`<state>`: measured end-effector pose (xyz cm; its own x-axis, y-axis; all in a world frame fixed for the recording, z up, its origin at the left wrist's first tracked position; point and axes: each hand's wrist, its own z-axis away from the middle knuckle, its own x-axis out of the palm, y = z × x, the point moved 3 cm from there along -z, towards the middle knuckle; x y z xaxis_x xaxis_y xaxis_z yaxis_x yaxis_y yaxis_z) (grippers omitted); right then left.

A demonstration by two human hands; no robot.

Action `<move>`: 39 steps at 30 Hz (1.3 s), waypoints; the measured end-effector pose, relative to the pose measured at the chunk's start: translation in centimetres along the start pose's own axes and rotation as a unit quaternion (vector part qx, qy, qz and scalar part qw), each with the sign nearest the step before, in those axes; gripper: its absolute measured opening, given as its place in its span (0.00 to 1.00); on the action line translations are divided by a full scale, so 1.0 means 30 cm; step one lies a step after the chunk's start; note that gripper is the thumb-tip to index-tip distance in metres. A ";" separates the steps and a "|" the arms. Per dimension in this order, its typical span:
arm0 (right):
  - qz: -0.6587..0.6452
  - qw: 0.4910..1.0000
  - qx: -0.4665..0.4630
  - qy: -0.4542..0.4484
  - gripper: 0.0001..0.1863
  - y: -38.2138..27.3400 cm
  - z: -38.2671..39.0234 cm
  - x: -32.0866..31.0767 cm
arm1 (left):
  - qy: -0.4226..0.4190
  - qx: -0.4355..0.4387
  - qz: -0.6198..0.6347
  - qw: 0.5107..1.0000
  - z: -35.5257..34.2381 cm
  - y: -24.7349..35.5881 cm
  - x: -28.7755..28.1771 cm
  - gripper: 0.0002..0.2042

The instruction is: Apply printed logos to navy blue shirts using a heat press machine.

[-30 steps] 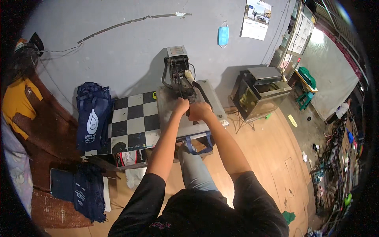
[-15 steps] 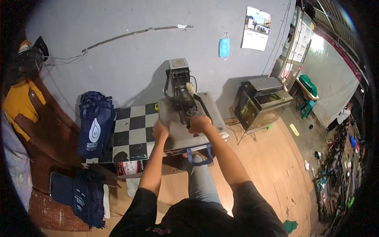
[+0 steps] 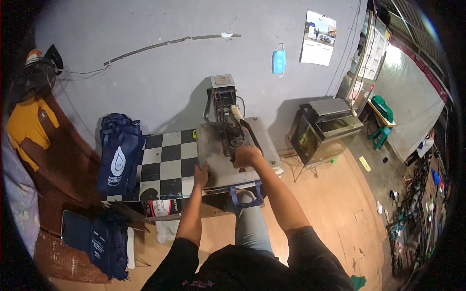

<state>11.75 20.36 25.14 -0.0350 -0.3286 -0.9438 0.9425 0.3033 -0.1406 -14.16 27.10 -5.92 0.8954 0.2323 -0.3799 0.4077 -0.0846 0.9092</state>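
Observation:
A grey metal press machine stands on a checkered table, with a broad flat plate at its base. My right hand is closed on the press's dark handle near the middle of the plate. My left hand is at the plate's near left edge, its fingers too hidden to read. A blue strap hangs from under the plate's front edge, over my leg.
Navy bags lie stacked left of the press; more dark cloth lies lower left. A yellow garment is at far left. A glass tank stands on a stand to the right, and clutter lines the far right.
My left hand has left the handle area and moved down-left to the plate's edge. My right hand stays on the handle. The view has shifted, so the scene appears lower.

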 end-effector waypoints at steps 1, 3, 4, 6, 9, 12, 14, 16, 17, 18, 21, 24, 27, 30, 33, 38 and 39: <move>0.002 0.999 -0.037 0.002 0.16 -0.110 0.005 -0.047 | 0.040 0.068 -0.029 0.996 -0.019 -0.043 -0.166 0.36; 0.002 0.999 0.018 -0.043 0.17 0.038 -0.012 0.042 | 0.002 -0.005 0.002 1.000 0.071 0.098 0.042 0.36; 0.001 0.998 0.047 -0.052 0.17 0.122 -0.008 0.086 | -0.019 -0.074 0.014 0.997 0.133 0.181 0.144 0.36; -0.012 0.998 0.052 -0.041 0.17 0.149 0.016 0.100 | -0.020 -0.135 0.010 0.991 0.162 0.333 0.127 0.35; -0.019 1.000 0.017 -0.019 0.18 0.061 -0.009 0.073 | -0.006 -0.133 0.031 0.991 0.156 0.303 0.001 0.35; -0.026 1.000 0.013 -0.003 0.19 0.063 -0.018 0.066 | 0.000 -0.140 0.032 0.990 0.152 0.321 -0.002 0.35; -0.010 1.000 0.013 -0.008 0.19 0.083 -0.018 0.067 | 0.000 -0.143 0.034 0.989 0.147 0.332 0.014 0.35; -0.001 1.000 0.011 -0.012 0.18 0.087 -0.014 0.066 | 0.008 -0.133 0.023 0.991 0.147 0.335 0.021 0.35; -0.004 1.000 0.013 -0.010 0.18 0.087 -0.013 0.065 | 0.013 -0.129 0.017 0.991 0.147 0.335 0.022 0.35; -0.006 1.000 0.014 -0.009 0.18 0.086 -0.014 0.064 | 0.013 -0.129 0.017 0.991 0.146 0.333 0.018 0.35; -0.010 1.000 0.011 -0.009 0.18 0.088 -0.013 0.058 | -0.033 -0.125 0.034 0.991 0.140 0.341 0.008 0.40; -0.014 1.000 0.002 -0.010 0.17 0.079 -0.011 0.055 | -0.025 -0.135 0.036 0.990 0.152 0.356 0.005 0.41; -0.002 1.000 0.021 -0.013 0.17 0.092 -0.023 0.074 | -0.032 -0.149 0.034 0.988 0.164 0.381 0.009 0.42; -0.005 1.000 0.027 -0.013 0.17 0.102 -0.027 0.088 | -0.048 -0.168 0.026 0.984 0.171 0.389 0.014 0.43; -0.007 1.000 0.026 -0.007 0.17 0.088 -0.027 0.089 | -0.044 -0.163 0.019 0.985 0.167 0.367 0.007 0.44; -0.002 1.000 0.025 -0.006 0.16 0.071 -0.020 0.071 | 0.024 -0.100 0.021 0.995 0.158 0.351 0.007 0.33; 0.002 1.000 0.025 -0.009 0.16 0.069 -0.019 0.065 | 0.025 -0.100 0.015 0.995 0.154 0.346 0.008 0.33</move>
<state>13.45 20.85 22.82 -0.0264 -0.3431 -0.9389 0.9579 0.2600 -0.1219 -8.87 21.81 2.64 0.8947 0.2801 -0.3479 0.3332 0.1002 0.9375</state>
